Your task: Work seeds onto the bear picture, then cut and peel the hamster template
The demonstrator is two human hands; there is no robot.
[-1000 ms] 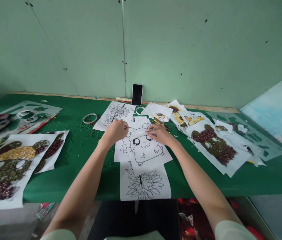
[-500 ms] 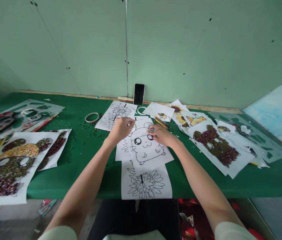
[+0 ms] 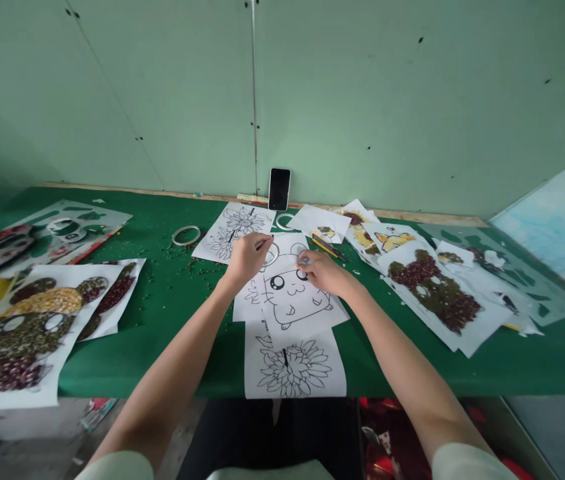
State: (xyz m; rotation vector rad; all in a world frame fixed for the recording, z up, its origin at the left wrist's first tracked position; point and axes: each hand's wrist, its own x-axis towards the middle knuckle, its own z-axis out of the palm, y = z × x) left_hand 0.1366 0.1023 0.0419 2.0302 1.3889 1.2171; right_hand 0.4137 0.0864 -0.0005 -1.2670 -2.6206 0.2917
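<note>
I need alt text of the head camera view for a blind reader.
A person's left hand and right hand are near the top of an animal line drawing among papers on a green table. Seed-covered pictures lie at both sides; a phone stands against the wall behind.

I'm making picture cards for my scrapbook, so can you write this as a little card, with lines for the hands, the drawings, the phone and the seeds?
Left hand: near the hamster drawing's upper left; can't tell if it holds something
Right hand: at that drawing's upper right, fingers bent
Underneath: flower drawing, partly covered by the hamster sheet
Phone: smartphone leaning on the green wall, screen dark
Seeds: panda picture on the left
</note>
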